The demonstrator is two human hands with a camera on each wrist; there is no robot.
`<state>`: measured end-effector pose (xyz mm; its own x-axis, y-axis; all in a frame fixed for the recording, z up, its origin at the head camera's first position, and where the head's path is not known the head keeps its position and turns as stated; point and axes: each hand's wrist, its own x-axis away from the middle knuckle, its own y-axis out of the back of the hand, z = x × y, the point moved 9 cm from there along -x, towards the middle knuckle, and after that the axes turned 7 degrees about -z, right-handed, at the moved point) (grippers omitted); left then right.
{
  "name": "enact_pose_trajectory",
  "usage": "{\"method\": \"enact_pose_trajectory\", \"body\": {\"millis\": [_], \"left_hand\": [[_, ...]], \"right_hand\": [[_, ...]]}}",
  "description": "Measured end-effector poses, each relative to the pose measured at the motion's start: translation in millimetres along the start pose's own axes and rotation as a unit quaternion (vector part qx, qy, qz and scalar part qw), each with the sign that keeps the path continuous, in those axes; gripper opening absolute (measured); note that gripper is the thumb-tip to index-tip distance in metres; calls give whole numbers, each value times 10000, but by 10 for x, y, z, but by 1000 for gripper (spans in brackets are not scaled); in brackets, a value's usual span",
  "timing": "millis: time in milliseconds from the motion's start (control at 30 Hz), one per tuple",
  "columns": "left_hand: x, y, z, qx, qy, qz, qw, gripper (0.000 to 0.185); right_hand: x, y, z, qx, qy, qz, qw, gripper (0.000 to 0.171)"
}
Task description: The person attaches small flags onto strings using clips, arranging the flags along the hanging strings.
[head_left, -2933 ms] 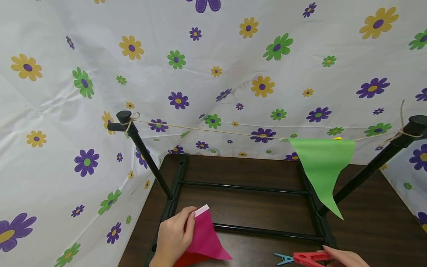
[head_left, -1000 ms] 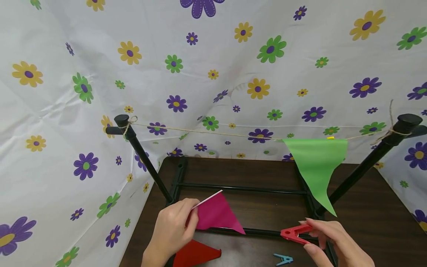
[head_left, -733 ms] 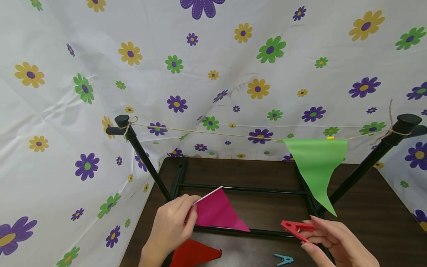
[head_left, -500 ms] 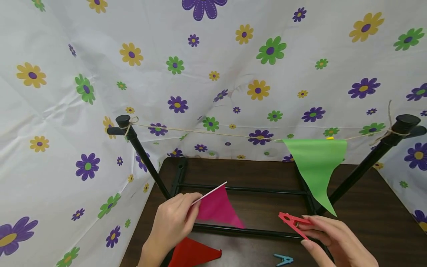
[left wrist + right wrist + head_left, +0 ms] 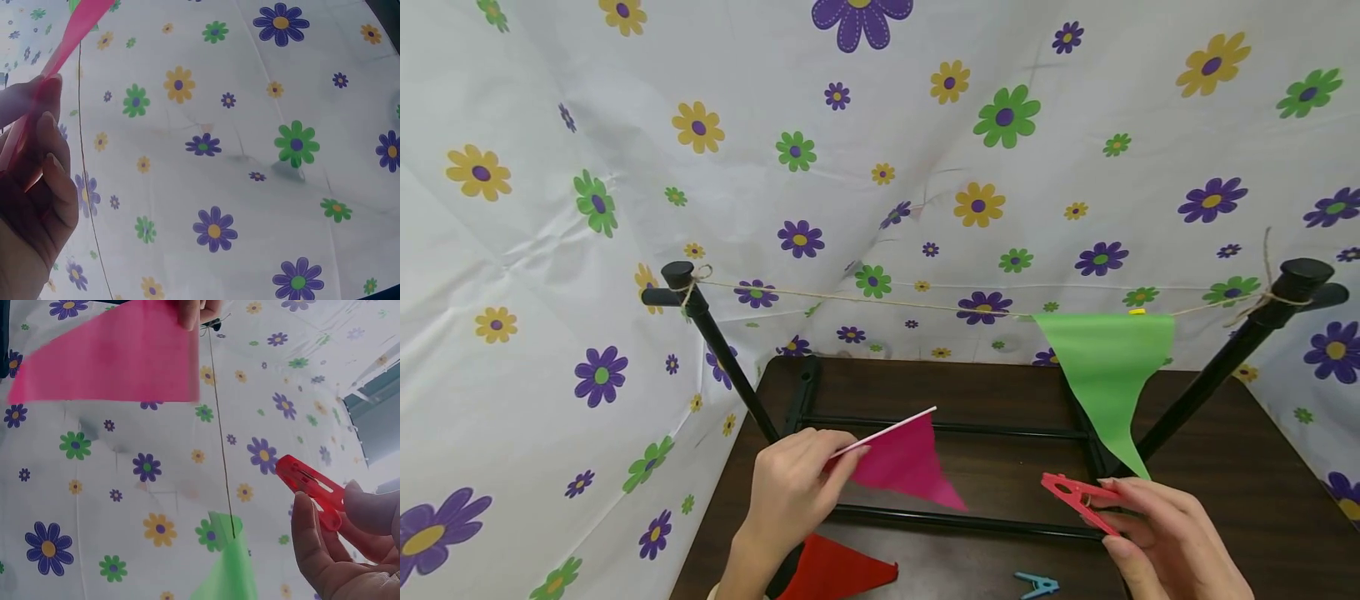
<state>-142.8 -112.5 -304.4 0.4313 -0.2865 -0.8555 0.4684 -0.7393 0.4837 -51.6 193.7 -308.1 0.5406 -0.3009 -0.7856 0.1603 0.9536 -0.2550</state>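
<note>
Two hands raised: left hand [image 5: 790, 487] pinches the pink flag [image 5: 906, 462]; right hand [image 5: 1165, 542] grips the red clothespin [image 5: 1075, 498] just beside it.

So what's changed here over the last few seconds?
The left hand has lifted the pink flag off the table toward the string. The right hand picked up the red clothespin and raised it. The green flag, red flag and blue clothespin stayed put.
</note>
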Motion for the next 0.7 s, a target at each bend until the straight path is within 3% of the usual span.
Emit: {"method": "enact_pose_trajectory", "body": {"millis": [100, 267, 367, 433, 500, 600, 700], "left_hand": [[-3, 1, 5, 74, 62, 11, 10000, 41], [-31, 30, -36, 264, -178, -173, 9993, 32], [-44, 50, -51, 335, -282, -259, 9987, 29], [-48, 60, -49, 357, -277, -269, 9986, 29], [-49, 66, -39, 365, -220, -250, 9988, 29], [-46, 74, -14, 336, -121, -219, 9991, 30], [-45, 90, 5, 309, -75, -252, 9992, 30]], "right_hand": [[19, 12, -17, 91, -93, -123, 9998, 37], [37, 22, -31, 132, -192, -90, 9997, 35], [39, 37, -55, 1063, -628, -103, 9923, 37], [45, 42, -62, 1386, -768, -111, 9873, 41], [35, 41, -68, 1292, -822, -165, 9881, 44], [7, 9, -63, 380, -556, -106, 9977, 50], [-33, -23, -70, -40, -499, -23, 9987, 56]]}}
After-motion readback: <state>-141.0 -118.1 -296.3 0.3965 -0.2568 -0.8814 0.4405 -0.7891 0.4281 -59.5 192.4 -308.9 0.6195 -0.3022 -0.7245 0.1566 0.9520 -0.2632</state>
